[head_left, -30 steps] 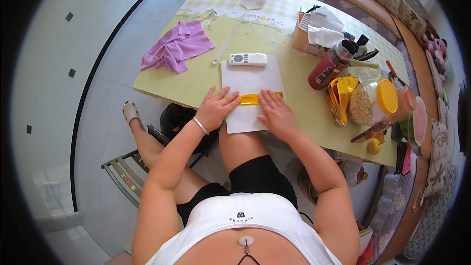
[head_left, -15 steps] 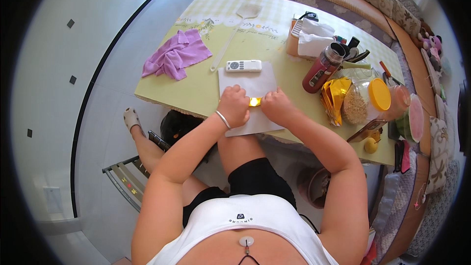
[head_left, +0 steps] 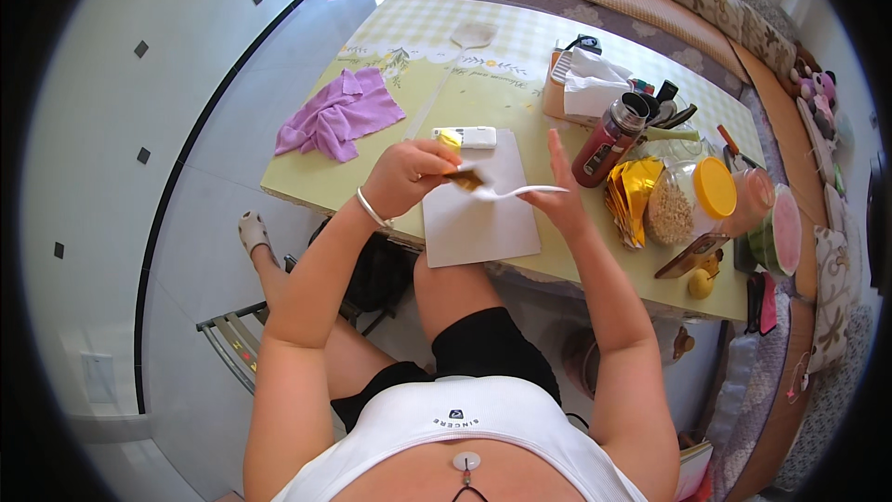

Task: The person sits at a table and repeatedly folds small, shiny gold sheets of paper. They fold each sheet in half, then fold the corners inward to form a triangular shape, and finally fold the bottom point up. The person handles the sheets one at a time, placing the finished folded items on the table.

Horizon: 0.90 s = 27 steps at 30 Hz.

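Note:
My left hand (head_left: 415, 172) is closed, pinching a shiny gold foil piece (head_left: 464, 178) between thumb and fingers. A yellow part of it shows above the knuckles. From the foil's right end a thin white strip (head_left: 506, 194), blurred by motion, curves across to my right hand (head_left: 560, 188). That hand has its fingers stretched upward and its thumb pointing left, with the strip lying against the thumb. Below both hands lies a white sheet (head_left: 481, 232) on the table. A white remote control (head_left: 478, 138) rests at its far edge, partly behind my left hand.
A purple cloth (head_left: 342, 116) and a long-handled spatula (head_left: 473, 34) lie on the table (head_left: 400, 116). To the right stand a tissue box (head_left: 557, 93), a dark red flask (head_left: 609, 144), gold packets (head_left: 633, 200), a yellow-lidded jar (head_left: 674, 204), a phone (head_left: 692, 256) and cut watermelon (head_left: 787, 228).
My hands have moved apart from the gold piece they both gripped. My left hand shifted left with the foil, my right hand rose and its fingers straightened. A white strip now shows between them.

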Available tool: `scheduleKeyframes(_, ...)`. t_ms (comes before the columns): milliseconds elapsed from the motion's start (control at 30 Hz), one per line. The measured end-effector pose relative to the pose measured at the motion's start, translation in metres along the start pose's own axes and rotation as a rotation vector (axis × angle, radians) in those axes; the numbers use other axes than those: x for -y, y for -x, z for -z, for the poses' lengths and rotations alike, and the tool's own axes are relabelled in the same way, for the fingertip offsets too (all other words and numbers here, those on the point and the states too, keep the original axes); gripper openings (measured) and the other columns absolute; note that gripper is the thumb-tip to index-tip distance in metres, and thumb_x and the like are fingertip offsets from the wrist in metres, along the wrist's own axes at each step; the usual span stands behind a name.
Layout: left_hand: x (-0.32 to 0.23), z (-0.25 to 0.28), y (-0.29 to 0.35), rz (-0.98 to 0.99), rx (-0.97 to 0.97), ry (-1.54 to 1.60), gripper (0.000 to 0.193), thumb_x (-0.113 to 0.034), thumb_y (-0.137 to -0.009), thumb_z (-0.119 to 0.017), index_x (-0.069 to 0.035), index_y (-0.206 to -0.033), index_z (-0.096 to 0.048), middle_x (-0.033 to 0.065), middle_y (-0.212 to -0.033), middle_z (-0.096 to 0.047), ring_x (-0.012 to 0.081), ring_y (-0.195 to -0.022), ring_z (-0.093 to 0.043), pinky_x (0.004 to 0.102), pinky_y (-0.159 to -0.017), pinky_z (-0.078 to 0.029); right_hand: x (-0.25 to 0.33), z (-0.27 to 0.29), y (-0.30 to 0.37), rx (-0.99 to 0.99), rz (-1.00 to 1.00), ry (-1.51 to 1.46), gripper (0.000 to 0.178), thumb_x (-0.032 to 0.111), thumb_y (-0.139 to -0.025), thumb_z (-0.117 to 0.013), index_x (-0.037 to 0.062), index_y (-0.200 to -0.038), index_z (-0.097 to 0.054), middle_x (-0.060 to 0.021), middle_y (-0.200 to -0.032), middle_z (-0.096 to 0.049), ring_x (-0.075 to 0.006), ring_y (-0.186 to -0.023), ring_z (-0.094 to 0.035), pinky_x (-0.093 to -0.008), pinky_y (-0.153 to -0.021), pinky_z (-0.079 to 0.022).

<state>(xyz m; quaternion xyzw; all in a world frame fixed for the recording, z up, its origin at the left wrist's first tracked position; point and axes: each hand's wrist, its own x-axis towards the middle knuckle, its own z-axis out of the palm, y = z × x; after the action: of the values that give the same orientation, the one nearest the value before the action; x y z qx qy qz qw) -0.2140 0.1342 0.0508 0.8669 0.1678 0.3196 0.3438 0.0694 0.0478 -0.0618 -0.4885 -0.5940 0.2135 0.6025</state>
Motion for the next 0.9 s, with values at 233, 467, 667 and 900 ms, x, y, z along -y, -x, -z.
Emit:
scheduleKeyframes(233,0.061,-0.01,0.016,0.35,0.35,0.342,0.049,0.015,-0.073,-0.049,-0.004,-0.106,-0.079,0.0154,-0.136,-0.066,0.0285,-0.129,-0.059,0.037,-0.113,-0.043,0.049,-0.003,0.036,0.318,0.491,0.556,0.023,0.009,-0.077,-0.074,0.0139,-0.099,-0.071,-0.0073,-0.114,-0.073,-0.0279,-0.118,-0.065,-0.0457,-0.107,-0.046)
scheduleKeyframes(467,0.012,-0.05,0.026,-0.105,0.18,-0.128,0.035,-0.025,-0.076,-0.083,-0.004,-0.103,-0.075,0.0162,-0.116,-0.071,0.0343,-0.106,-0.065,0.0432,-0.095,-0.051,0.068,-0.033,0.071,0.404,0.47,0.85,0.008,0.016,-0.08,-0.062,0.0094,-0.084,-0.061,-0.0035,-0.075,-0.059,-0.022,-0.071,-0.062,-0.0356,-0.065,-0.048)
scheduleKeyframes(667,0.012,-0.078,0.071,0.003,0.132,-0.401,0.015,-0.012,-0.072,-0.08,-0.005,-0.084,-0.073,0.0193,-0.121,-0.068,0.0354,-0.107,-0.064,0.0462,-0.094,-0.051,0.075,-0.046,0.065,0.37,0.281,0.666,0.006,0.013,-0.079,-0.069,0.0087,-0.078,-0.065,-0.0097,-0.091,-0.067,-0.0279,-0.091,-0.065,-0.042,-0.076,-0.051)
scheduleKeyframes(900,0.038,-0.061,0.071,0.067,0.105,-0.306,0.011,-0.012,-0.075,-0.076,-0.007,-0.083,-0.072,0.0218,-0.128,-0.064,0.0371,-0.109,-0.062,0.0455,-0.094,-0.051,0.045,-0.02,0.053,0.417,0.092,0.482,0.011,0.015,-0.081,-0.076,0.0049,-0.085,-0.073,-0.0204,-0.128,-0.066,-0.0376,-0.116,-0.061,-0.0457,-0.099,-0.049)
